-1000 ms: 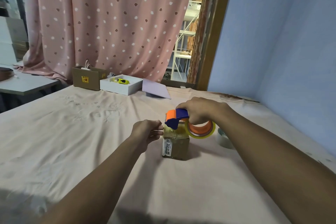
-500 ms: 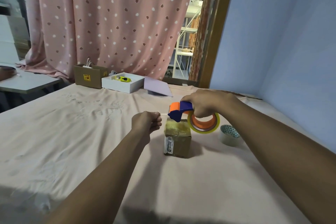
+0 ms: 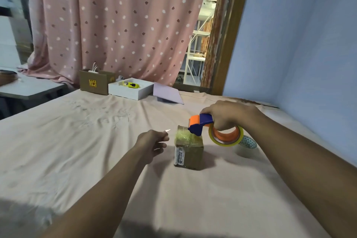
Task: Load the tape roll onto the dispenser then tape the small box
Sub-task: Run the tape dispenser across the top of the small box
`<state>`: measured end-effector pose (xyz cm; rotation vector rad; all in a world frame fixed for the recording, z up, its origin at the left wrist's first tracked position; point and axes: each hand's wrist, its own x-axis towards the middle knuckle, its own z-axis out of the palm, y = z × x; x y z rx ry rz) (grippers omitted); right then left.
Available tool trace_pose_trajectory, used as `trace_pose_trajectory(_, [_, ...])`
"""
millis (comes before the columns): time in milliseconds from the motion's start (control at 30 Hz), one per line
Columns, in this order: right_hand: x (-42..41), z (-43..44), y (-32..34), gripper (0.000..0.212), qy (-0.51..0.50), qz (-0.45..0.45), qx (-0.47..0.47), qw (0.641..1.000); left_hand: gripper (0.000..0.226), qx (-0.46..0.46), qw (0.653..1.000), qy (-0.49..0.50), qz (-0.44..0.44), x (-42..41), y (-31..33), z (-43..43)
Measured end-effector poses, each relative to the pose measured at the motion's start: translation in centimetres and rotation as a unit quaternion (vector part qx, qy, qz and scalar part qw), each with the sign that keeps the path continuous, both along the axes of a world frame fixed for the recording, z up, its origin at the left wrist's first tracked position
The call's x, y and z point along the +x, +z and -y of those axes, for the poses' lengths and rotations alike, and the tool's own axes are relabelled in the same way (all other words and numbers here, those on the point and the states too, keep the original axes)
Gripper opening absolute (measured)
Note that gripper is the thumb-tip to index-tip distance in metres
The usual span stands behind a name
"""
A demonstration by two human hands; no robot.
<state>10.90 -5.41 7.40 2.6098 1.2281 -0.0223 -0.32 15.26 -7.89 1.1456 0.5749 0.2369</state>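
A small brown cardboard box [image 3: 190, 155] with a white label stands on the pink sheet; its top is covered in crinkled clear tape. My right hand [image 3: 227, 115] grips a blue and orange tape dispenser [image 3: 201, 124] carrying a clear tape roll [image 3: 226, 138] on an orange core. The dispenser's nose rests at the box's top right edge. My left hand [image 3: 152, 142] hovers just left of the box, its thumb and fingers pinching a thin clear tape end [image 3: 167, 131]. The strip between hand and dispenser is too faint to see.
A second tape roll with a teal pattern [image 3: 249, 142] lies right of the dispenser. At the far edge sit a brown carton [image 3: 94, 84], a white box [image 3: 133, 92] holding a yellow tool [image 3: 131, 84], and a lilac lid [image 3: 168, 95]. A grey table [image 3: 29, 89] is left, a blue wall right.
My left hand has pulled away to the left of the box with the tape end. My right hand has lifted the dispenser slightly to the box's top right edge.
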Motion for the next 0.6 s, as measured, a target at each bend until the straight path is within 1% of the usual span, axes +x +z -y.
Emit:
trace_pose_trajectory(133, [0.3,0.5,-0.7,0.069,-0.010,-0.009,-0.004,1.000,0.009,0.002,1.000,-0.002,-0.027,0.3,-0.9,1.1])
trace_pose_trajectory(333, [0.6,1.2,-1.6,0.068,-0.020,-0.022,-0.002,1.000,0.016,0.067,0.997,0.041,-0.026,0.8,-1.2,3.2])
trace_pose_trajectory(367, [0.6,1.3,-1.7,0.068,-0.022,-0.022,0.001,1.000,0.021,0.099,0.993,0.058,-0.012,0.9,-1.3,3.4])
trace_pose_trajectory(400, [0.7,1.5,-1.8,0.068,-0.024,-0.023,0.004,0.999,0.029,0.150,0.986,0.073,0.001,1.2,-1.5,3.6])
trace_pose_trajectory(433, [0.8,1.7,-1.9,0.066,-0.026,-0.024,0.007,0.999,0.034,0.219,0.972,0.082,0.004,1.2,-1.5,3.8])
trace_pose_trajectory(467, [0.9,1.9,-2.0,0.065,-0.029,-0.024,0.010,0.999,0.036,0.292,0.953,0.085,0.004,1.2,-1.6,4.0])
trace_pose_trajectory(533, [1.0,2.2,-2.2,0.066,-0.036,-0.030,0.018,0.999,0.025,0.401,0.913,0.074,0.009,1.3,-1.7,4.6])
trace_pose_trajectory(600, [1.0,2.3,-2.3,0.068,-0.040,-0.035,0.021,0.998,0.016,0.453,0.889,0.059,0.024,1.3,-2.2,5.0])
